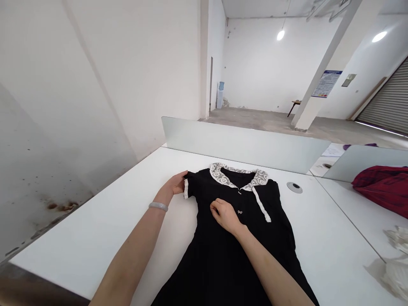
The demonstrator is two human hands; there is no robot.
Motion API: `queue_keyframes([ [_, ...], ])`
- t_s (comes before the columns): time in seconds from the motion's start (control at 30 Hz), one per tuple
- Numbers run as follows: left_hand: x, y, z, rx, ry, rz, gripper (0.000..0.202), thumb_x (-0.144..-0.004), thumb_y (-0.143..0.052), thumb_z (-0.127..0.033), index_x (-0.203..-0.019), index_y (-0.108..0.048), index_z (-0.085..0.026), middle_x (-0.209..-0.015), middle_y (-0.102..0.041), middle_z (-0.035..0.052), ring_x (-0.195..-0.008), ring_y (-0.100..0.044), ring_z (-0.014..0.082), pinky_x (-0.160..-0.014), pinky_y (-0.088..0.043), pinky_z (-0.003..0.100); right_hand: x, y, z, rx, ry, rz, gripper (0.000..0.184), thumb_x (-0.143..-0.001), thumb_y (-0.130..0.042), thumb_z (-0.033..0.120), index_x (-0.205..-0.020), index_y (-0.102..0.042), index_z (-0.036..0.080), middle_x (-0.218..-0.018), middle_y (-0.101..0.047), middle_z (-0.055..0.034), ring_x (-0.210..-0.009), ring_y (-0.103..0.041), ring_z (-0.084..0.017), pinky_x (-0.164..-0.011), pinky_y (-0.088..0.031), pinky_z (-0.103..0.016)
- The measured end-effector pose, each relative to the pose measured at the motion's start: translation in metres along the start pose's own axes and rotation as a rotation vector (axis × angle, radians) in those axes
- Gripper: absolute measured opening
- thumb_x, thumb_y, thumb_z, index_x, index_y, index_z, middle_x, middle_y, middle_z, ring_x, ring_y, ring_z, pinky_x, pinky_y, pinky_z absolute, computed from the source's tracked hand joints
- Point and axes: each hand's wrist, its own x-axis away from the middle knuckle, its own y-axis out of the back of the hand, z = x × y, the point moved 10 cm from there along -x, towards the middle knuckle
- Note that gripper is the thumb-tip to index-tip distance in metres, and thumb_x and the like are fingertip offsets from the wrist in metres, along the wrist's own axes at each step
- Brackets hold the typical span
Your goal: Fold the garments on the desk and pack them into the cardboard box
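White wall (pixel 95 63): fills 8 to 11 o'clock of the view, stained low down.
White table (pixel 63 242): spans the lower half, 3 round to 9 o'clock.
Black dress (pixel 216 272): lies spread on the table, neckline toward 12, skirt leaving view at 6. Lying loose, it could slide or crease if 1 hand pulls while the other fails to steady it.
Frosted divider (pixel 223 140): stands along the table's far edge, beyond the neckline.
Dark red cloth (pixel 382 187): heaped at 3 to 4 o'clock, well apart from the dress.
Lace collar (pixel 219 178): rings the neckline at the dress's 12.
Left hand (pixel 177 184): at the dress's 10 o'clock, fingers closed narrowly on the short sleeve (pixel 193 177) by its lace cuff (pixel 186 190). A hard tug could skew the shoulder.
Right hand (pixel 225 216): on the bodice, fingers bent inward; I cannot tell whether they pinch fabric or only rest. Dragging could ruck the front.
Lace strip (pixel 262 207): trails from the collar toward 5 o'clock; it could fold under if the dress shifts.
Pale bangle (pixel 158 206): on the left wrist; a low sweep could snag lace.
Bow-shaped ornament (pixel 240 212): at the right hand's 3 o'clock; sliding fingers could catch it.
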Motion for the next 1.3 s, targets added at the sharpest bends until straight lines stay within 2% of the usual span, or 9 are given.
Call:
queue_keyframes([
  [0.2, -0.004, 0.0, -0.001, -0.039, -0.002, 0.099, 0.027, -0.078, -0.061, -0.044, -0.077, -0.059, -0.017, -0.075, -0.064, 0.0029, -0.07, -0.062, 0.0157, -0.07, -0.052, 0.029, 0.0, 0.001, -0.001, -0.004, 0.002, -0.004, 0.014, -0.084, -0.047, 0.01, -0.076, -0.054, 0.018, -0.074, -0.05, 0.001, -0.066, -0.046, -0.011, -0.061, -0.034, -0.022],
  [0.33, -0.009, 0.029, 0.001, -0.214, -0.027, -0.053, 0.03, -0.063, -0.074, -0.028, -0.088, -0.059, -0.018, -0.078, -0.066, 0.0027, -0.075, -0.063, 0.0185, -0.065, -0.048, 0.026, 0.001, 0.0, -0.002, 0.004, 0.011, 0.001, 0.013, -0.084, -0.047, 0.011, -0.077, -0.054, 0.019, -0.074, -0.05, 0.0007, -0.067, -0.047, -0.011, -0.062, -0.035, -0.022],
  [0.43, -0.009, 0.049, 0.003, -0.353, -0.041, -0.192, 0.026, -0.064, -0.071, -0.024, -0.086, -0.058, -0.018, -0.077, -0.065, 0.0037, -0.076, -0.064, 0.02, -0.064, -0.045, 0.026, 0.001, -0.001, -0.001, 0.01, 0.023, 0.003, 0.012, -0.084, -0.048, 0.011, -0.078, -0.055, 0.019, -0.075, -0.051, 0.0002, -0.068, -0.048, -0.011, -0.063, -0.036, -0.022],
  [0.63, 0.012, 0.068, 0.004, -0.51, -0.049, -0.338, 0.031, -0.078, -0.054, -0.043, -0.098, -0.053, -0.019, -0.099, -0.065, 0.011, -0.079, -0.064, 0.0207, -0.061, -0.045, 0.027, 0.001, -0.004, 0.0, 0.024, 0.026, 0.018, 0.009, -0.083, -0.051, 0.013, -0.083, -0.058, 0.019, -0.079, -0.054, -0.0003, -0.07, -0.051, -0.012, -0.064, -0.04, -0.024],
  [0.73, 0.027, 0.071, 0.004, -0.593, -0.065, -0.365, 0.035, -0.079, -0.049, -0.052, -0.091, -0.054, -0.019, -0.096, -0.065, 0.0126, -0.084, -0.063, 0.0248, -0.062, -0.043, 0.03, 0.003, -0.002, 0.003, 0.019, 0.031, 0.023, 0.01, -0.084, -0.05, 0.014, -0.084, -0.059, 0.019, -0.08, -0.056, -0.0015, -0.071, -0.053, -0.014, -0.065, -0.043, -0.025],
  [0.83, 0.032, 0.068, 0.003, -0.644, -0.095, -0.358, 0.034, -0.078, -0.05, -0.054, -0.082, -0.055, -0.02, -0.096, -0.065, 0.0111, -0.091, -0.061, 0.0275, -0.066, -0.041, 0.03, 0.004, 0.012, 0.022, -0.026, 0.088, -0.036, 0.016, -0.086, -0.047, 0.015, -0.092, -0.061, 0.019, -0.088, -0.06, -0.0048, -0.081, -0.055, -0.017, -0.072, -0.047, -0.03],
  [0.97, 0.019, 0.058, 0.003, -0.631, -0.133, -0.314, 0.021, -0.072, -0.062, -0.04, -0.076, -0.057, -0.02, -0.091, -0.064, 0.0073, -0.091, -0.058, 0.0251, -0.068, -0.039, 0.028, -0.005, 0.021, 0.07, -0.102, 0.27, -0.037, 0.024, -0.087, -0.049, 0.018, -0.108, -0.06, 0.019, -0.114, -0.059, -0.0081, -0.104, -0.053, -0.02, -0.09, -0.047, -0.035],
  [1.1, 0.002, 0.046, 0.003, -0.548, -0.122, -0.228, 0.014, -0.073, -0.067, -0.026, -0.072, -0.057, -0.017, -0.074, -0.059, 0.0019, -0.074, -0.056, 0.0164, -0.066, -0.041, 0.027, -0.032, -0.006, 0.089, -0.014, 0.261, 0.055, 0.034, -0.085, -0.052, 0.02, -0.118, -0.055, 0.015, -0.127, -0.052, -0.0136, -0.119, -0.046, -0.024, -0.099, -0.043, -0.041],
  [1.3, -0.009, 0.049, 0.005, -0.333, -0.035, -0.229, 0.028, -0.09, -0.053, -0.036, -0.107, -0.056, -0.013, -0.098, -0.06, 0.0049, -0.078, -0.059, 0.0133, -0.068, -0.052, 0.03, -0.04, -0.051, 0.087, 0.076, 0.244, 0.117, 0.03, -0.084, -0.056, 0.022, -0.113, -0.058, 0.018, -0.121, -0.056, -0.01, -0.109, -0.051, -0.023, -0.099, -0.039, -0.043],
])
